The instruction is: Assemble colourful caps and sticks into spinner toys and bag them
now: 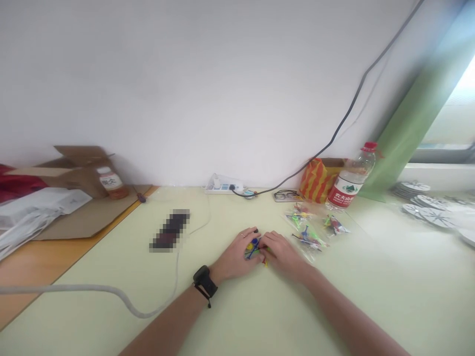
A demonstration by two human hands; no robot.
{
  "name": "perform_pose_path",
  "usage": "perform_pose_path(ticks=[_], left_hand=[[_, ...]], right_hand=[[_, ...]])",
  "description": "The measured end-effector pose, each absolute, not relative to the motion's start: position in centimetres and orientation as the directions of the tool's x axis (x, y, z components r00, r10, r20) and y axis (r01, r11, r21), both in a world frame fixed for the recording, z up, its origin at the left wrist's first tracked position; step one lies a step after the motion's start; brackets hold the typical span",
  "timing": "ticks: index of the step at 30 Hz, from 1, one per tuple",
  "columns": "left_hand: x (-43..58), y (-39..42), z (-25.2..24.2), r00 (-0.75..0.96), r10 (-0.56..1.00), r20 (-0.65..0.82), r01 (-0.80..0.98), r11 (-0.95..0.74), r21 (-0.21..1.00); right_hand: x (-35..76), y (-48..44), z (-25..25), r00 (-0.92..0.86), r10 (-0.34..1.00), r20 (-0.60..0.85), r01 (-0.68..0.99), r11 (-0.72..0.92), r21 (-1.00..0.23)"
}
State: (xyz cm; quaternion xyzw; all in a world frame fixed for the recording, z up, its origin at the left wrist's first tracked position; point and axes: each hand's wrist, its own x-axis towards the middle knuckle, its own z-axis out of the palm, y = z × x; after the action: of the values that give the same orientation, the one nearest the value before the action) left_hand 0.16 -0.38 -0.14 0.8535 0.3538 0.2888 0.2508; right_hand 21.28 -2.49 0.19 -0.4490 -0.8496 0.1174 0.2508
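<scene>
We found small blue, yellow, green and red plastic pieces on the pale-green table, between the left hand, curved apparently to contain them, and the right hand, fingers bent over them. Whether either gripped any, we could not tell.

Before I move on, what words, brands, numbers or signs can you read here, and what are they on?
"农夫山": red label of the large bottle; the label curves out of sight after it, and the smaller line below is too blurred.
Small bottle: large dark characters, too blurred to read surely.
White box: faint mark, too small.
Coloured pieces: no text legible.
</scene>
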Motion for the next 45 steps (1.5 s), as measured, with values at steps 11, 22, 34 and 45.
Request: perform_pose_path(ticks=[11,22,34,45], left_hand=[[0.5,-0.2,-0.3,0.504,0.776,0.380,0.553,-0.628,0.548],[0.4,0.2,-0.4,0.447,0.808,0.385,0.520,-0.584,0.623],[0.3,0.0,-0.3,0.475,0.824,0.309,0.533,-0.549,0.644],[0.3,-0.4,0.1,0.524,0.791,0.316,0.510,-0.588,0.628]], right_hand=[[21.2,-2.3,-0.1,-0.439,0.810,0.389,0.705,0.579,-0.409],[21.7,-2.0,-0.3,-0.413,0.825,0.386,0.721,0.555,-0.416],[23.7,-0.8,-0.1,-0.218,0.826,0.520,0.831,0.436,-0.344],[32.4,1.8,-2.2,0.261,0.800,0.541,0.948,-0.106,-0.302]])
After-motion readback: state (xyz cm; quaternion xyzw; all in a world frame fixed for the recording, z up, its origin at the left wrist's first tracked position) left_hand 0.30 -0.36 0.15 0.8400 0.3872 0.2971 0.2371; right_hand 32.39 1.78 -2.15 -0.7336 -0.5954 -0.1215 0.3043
